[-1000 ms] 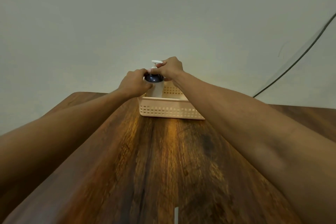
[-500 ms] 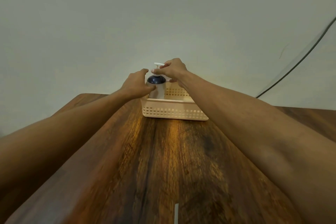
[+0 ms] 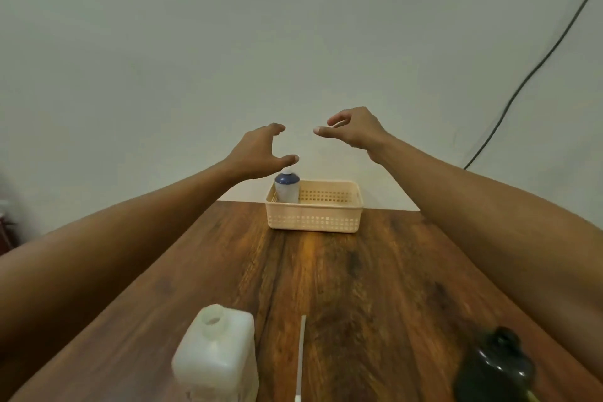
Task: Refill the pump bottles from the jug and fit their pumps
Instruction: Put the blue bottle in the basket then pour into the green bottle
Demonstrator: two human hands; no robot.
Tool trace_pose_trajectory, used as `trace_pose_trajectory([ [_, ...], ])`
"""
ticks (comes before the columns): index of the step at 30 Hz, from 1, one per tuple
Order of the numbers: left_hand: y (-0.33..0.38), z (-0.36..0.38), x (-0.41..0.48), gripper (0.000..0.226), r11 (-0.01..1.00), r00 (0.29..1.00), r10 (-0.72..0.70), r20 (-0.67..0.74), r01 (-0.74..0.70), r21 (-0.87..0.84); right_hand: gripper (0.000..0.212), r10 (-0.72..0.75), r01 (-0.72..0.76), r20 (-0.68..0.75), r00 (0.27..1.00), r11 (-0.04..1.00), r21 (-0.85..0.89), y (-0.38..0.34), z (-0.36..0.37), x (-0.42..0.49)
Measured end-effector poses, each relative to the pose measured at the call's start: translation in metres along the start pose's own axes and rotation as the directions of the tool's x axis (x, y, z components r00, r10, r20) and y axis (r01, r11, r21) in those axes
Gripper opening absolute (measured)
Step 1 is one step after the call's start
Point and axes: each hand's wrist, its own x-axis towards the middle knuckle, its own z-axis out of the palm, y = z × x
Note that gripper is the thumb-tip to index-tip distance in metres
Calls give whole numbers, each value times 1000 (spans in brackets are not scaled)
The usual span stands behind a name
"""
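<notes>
the jug (image 3: 217, 356) stands at the near left of the table (image 3: 375, 287), its mouth uncapped. beyond it the left hand (image 3: 257, 153) hovers with fingers spread wide and thumb out, holding nothing, just over the bottle (image 3: 287, 189). that bottle stands upright in the left end of the basket (image 3: 315, 217) at the far edge, and the thumb hides part of its top, so how its pump sits cannot be told. a thin white tube (image 3: 301, 352) lies along the table near the middle, its near end running off the bottom edge. the right hand (image 3: 355, 129) hangs in the air above the basket's right side, fingers loosely curved, also empty. at the near right stands the dark bottle (image 3: 492, 365), which looks to be the next one to fill. to do it well, take the right hand down round the dark bottle to steady it and set the left low and firm on the jug. the neck looks narrow, so tip the jug slowly with its mouth close over it, and stop short of the brim so the tube pushes nothing over. then feed the tube in straight and turn the collar snug.
</notes>
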Motion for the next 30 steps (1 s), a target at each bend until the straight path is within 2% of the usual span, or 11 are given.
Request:
trace_pose_trajectory([
  [8, 86, -57, -63, 86, 992, 990, 127, -62, -126, 18, 68, -165, 159, -76, 983, 983, -88, -43, -88, -116],
  [14, 125, -80, -112, 95, 976, 974, 211, -79, -206, 65, 70, -268, 253, -90, 959, 956, -152, -53, -125, -197],
  [21, 143, -91, -161, 104, 969, 968, 246, -53, -244, 42, 73, -272, 264, -72, 960, 958, -108, -51, -144, -248],
  [30, 135, -84, -179, 104, 973, 973, 224, -47, -226, -38, 74, -253, 248, -63, 965, 966, -70, -39, -147, -265],
])
